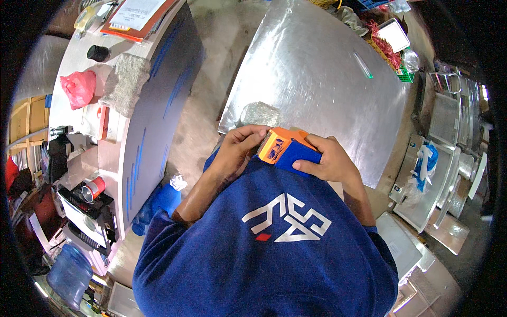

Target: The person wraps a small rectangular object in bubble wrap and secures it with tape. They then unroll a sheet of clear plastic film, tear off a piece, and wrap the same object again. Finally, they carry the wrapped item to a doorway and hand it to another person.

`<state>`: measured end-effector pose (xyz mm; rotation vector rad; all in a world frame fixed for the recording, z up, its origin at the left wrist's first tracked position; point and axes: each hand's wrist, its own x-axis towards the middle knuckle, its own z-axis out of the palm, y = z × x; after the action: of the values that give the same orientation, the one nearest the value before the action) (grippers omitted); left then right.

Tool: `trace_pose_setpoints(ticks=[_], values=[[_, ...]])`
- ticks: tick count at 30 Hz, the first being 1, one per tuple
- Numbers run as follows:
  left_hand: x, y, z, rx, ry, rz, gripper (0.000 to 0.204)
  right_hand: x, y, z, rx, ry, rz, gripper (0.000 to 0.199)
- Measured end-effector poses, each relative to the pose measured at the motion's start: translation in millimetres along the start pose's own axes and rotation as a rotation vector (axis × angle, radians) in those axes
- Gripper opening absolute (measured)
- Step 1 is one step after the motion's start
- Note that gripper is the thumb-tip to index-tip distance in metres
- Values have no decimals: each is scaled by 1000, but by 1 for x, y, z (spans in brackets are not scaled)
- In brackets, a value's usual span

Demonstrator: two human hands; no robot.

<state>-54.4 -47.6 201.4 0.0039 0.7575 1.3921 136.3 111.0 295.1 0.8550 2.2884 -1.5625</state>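
Close to my chest, my right hand (334,162) grips a small orange and blue box (300,154) with its thumb across the blue face. An orange flap stands up along the box's far edge. My left hand (238,146) is at the box's left end, thumb and forefinger pinched together at its corner. What lies between those fingertips is too small to make out. Just beyond my hands, a crumpled clear plastic bag (260,114) lies on the near edge of a shiny metal-topped table (311,58).
A green-capped marker (364,66) and a basket of red strings (388,48) sit on the metal table. At left, a desk carries a pink plastic bag (79,89), a grey cloth (125,84) and a black cup (98,53). Metal trays (422,185) stand at right.
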Motion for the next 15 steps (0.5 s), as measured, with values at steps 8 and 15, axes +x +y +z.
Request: trace_pose_setpoints(ticks=[8,15], values=[[29,-5,-25,252,236,290,16,19,-14,-1,-71,30,139,56],[88,-9,-90,470,648,407,18,63,0,-19,-230,24,269,53]])
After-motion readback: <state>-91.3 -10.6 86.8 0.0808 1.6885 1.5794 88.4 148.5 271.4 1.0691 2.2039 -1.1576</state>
